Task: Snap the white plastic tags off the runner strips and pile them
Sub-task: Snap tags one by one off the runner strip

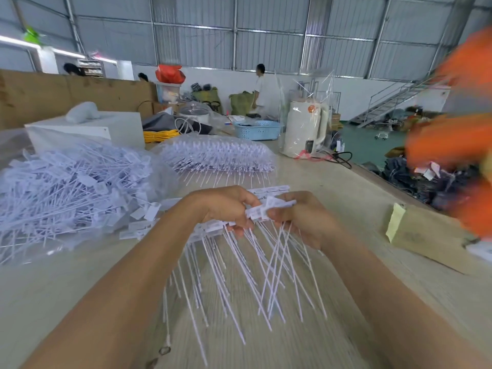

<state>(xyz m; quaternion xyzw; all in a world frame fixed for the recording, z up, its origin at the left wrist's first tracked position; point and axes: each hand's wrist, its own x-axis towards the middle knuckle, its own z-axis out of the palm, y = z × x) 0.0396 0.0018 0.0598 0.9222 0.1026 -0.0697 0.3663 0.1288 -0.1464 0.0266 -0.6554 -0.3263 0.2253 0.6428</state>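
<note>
Tags (pixel 269 209) pinched between left hand (pixel 229 206) and right hand (pixel 303 217); tails hang below fingers.

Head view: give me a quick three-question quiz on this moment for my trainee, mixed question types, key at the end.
1. True or false: both hands grip tags at once.
2. Where does the pile of loose tags lie from the person's view? A) left of the hands B) right of the hands C) under the blue basket
3. Fill in: beyond the hands, the unbroken runner strips lie inside a clear plastic ____.

Key:
1. True: the left hand holds the runner strip, the right hand grips a bunch of tags.
2. A
3. bag
</note>
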